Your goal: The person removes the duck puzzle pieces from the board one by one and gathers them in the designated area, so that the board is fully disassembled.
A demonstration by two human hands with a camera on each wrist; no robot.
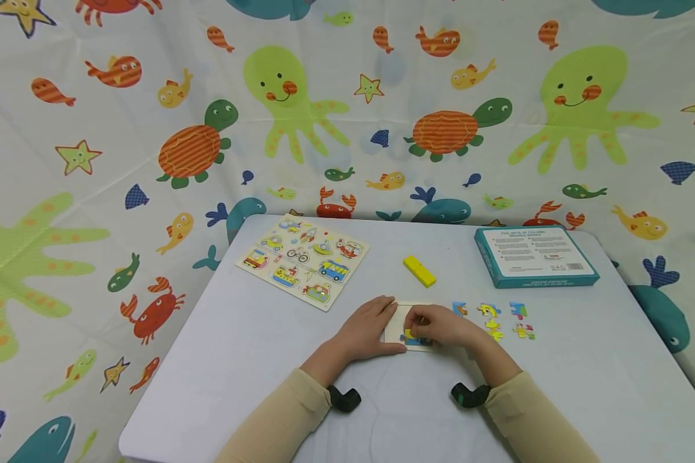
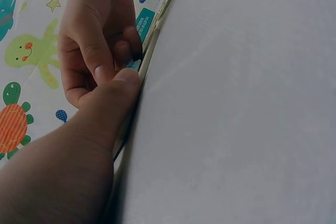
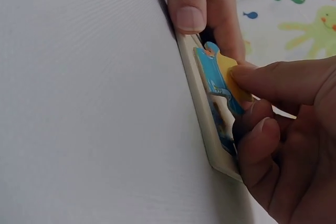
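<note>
A small wooden puzzle tray (image 1: 398,315) lies on the table, partly covered by both hands. My left hand (image 1: 365,331) holds its left side, thumb at the near edge and fingers reaching to the far edge. Between thumb and fingers, my right hand (image 1: 446,325) pinches a blue and yellow jigsaw piece (image 3: 210,72), tilted over the tray. Some coloured picture shows in the tray's near part, under the right hand. Several loose jigsaw pieces (image 1: 489,310) lie to the right of the right hand.
A picture board of vehicles (image 1: 298,262) lies at the back left of the white table (image 1: 255,360). Behind the tray is a yellow block (image 1: 419,271). A teal box (image 1: 535,256) lies at the back right. A sea-animal cloth (image 1: 324,180) hangs behind.
</note>
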